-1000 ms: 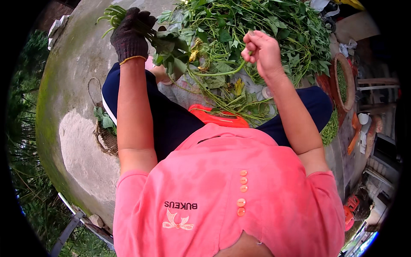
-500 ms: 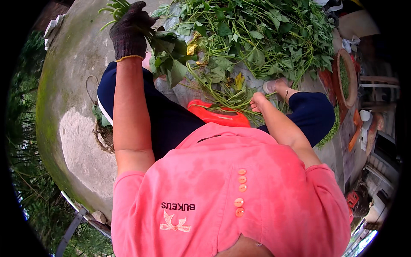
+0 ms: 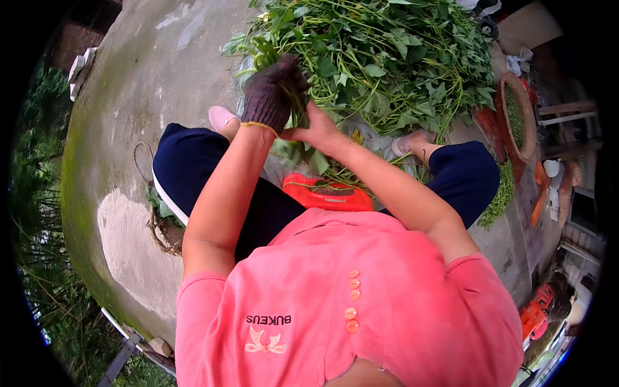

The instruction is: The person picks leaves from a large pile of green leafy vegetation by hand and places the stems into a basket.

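Right hand (image 3: pixel 322 132) has moved left to the green bunch (image 3: pixel 262 55), so both hands meet. Gloved left hand (image 3: pixel 274 91) squeezes it; I can't tell whether the right pinches.

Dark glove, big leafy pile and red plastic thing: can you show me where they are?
Dark glove (image 3: pixel 266 100): head view, on its knitted middle.
Leafy pile (image 3: pixel 393 59): head view, on leaves around its middle.
Red plastic thing (image 3: pixel 322 202): head view, on the solid part below its opening.

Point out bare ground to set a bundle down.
Bare concrete lies at left, between the mossy edge and the leafy heap, beyond the left shoe. Crowded: the heap, and the stems beside the red plastic piece.
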### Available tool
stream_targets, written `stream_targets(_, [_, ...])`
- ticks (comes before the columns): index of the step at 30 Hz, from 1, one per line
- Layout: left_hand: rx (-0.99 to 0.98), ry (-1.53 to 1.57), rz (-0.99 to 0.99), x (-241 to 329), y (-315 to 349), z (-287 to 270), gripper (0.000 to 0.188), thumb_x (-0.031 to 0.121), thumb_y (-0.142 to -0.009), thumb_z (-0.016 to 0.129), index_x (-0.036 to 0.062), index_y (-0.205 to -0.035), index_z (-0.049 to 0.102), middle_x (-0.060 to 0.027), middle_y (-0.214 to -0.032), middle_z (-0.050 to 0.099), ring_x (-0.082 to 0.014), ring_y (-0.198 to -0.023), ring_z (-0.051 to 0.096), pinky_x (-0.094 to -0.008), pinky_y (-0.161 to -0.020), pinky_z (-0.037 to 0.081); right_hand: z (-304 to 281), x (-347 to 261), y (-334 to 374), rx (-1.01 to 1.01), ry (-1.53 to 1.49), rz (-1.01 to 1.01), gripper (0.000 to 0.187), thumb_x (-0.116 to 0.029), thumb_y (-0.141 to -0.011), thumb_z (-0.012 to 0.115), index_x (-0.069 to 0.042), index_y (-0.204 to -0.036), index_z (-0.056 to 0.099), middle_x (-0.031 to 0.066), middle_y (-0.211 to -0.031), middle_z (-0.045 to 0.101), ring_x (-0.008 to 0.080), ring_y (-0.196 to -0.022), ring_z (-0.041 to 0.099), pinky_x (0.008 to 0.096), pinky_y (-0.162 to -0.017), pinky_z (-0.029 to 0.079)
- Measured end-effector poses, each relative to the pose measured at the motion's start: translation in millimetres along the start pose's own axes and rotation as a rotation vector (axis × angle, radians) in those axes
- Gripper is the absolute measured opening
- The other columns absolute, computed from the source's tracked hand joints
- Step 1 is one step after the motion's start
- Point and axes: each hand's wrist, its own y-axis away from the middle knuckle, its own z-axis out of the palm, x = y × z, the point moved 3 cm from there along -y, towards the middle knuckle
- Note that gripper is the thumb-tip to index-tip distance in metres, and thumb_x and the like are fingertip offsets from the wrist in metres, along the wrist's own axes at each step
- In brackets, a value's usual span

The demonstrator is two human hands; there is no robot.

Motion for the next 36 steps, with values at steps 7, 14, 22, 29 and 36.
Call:
stream_targets(7, [0.005, -0.173, 0.197, 23.8, 17.1, 25.4, 0.021, 0.022, -0.088, 0.069, 0.0046, -0.092, 0.059, -0.0075, -0.082, 0.059, -0.0212, -0.077, 0.062, -0.0386, -0.078, 0.052, -7.6, 10.8, -23.3, -0.016, -0.091, 0.142, 0.031, -0.028, -0.077, 0.08, -0.001, -0.087, 0.067, 0.0023, -0.065, 0.063, 0.0196, -0.066, 0.063, 0.0357, -0.067, 0.051])
stream_targets(14, [0.099, -0.053, -0.145, 12.6, -5.7, -20.2, 0.019, 0.03, -0.092, 0.063, 0.013, -0.087, 0.055, 0.0001, -0.06, 0.043, -0.0172, -0.05, 0.043, -0.0338, -0.051, 0.044, -39.0, 41.2, -41.4, -0.75, -0.365, 0.467, 0.064, -0.037, -0.082, 0.072, -0.004, -0.135, 0.056, 0.0071, -0.124, 0.065, 0.0171, -0.111, 0.058, 0.0293, -0.096, 0.043])
stream_targets(22, [0.28, -0.368, -0.303, 3.6, -25.8, -24.5, 0.029, 0.027, -0.08, 0.076, 0.0055, -0.097, 0.066, -0.0005, -0.06, 0.051, -0.016, -0.047, 0.049, -0.0342, -0.049, 0.049, -156.0, 172.4, -194.2, 0.354, 0.323, 0.451, 0.02, -0.017, -0.086, 0.063, -0.012, -0.102, 0.073, 0.0091, -0.089, 0.07, 0.0225, -0.082, 0.066, 0.038, -0.074, 0.052])
stream_targets(29, [0.216, -0.471, -0.508, 9.5, -36.2, -12.5, 0.027, 0.024, -0.086, 0.076, 0.0071, -0.102, 0.063, -0.0035, -0.065, 0.055, -0.0186, -0.056, 0.055, -0.0346, -0.056, 0.049, -127.2, 126.3, -301.2, 0.185, 1.178, 0.109, 0.051, -0.031, -0.084, 0.07, -0.027, -0.133, 0.056, 0.0083, -0.124, 0.057, 0.0323, -0.119, 0.049, 0.0478, -0.097, 0.04])
stream_targets(36, [0.294, -0.513, -0.464, 5.1, -43.4, -20.1, 0.023, 0.022, -0.085, 0.077, 0.0073, -0.097, 0.064, -0.0018, -0.064, 0.054, -0.0172, -0.054, 0.054, -0.0322, -0.054, 0.047, -101.2, 136.9, -256.6, 0.231, 0.934, 0.031, 0.032, -0.035, -0.092, 0.054, -0.006, -0.087, 0.065, 0.016, -0.092, 0.069, 0.0372, -0.087, 0.066, 0.0508, -0.079, 0.048])
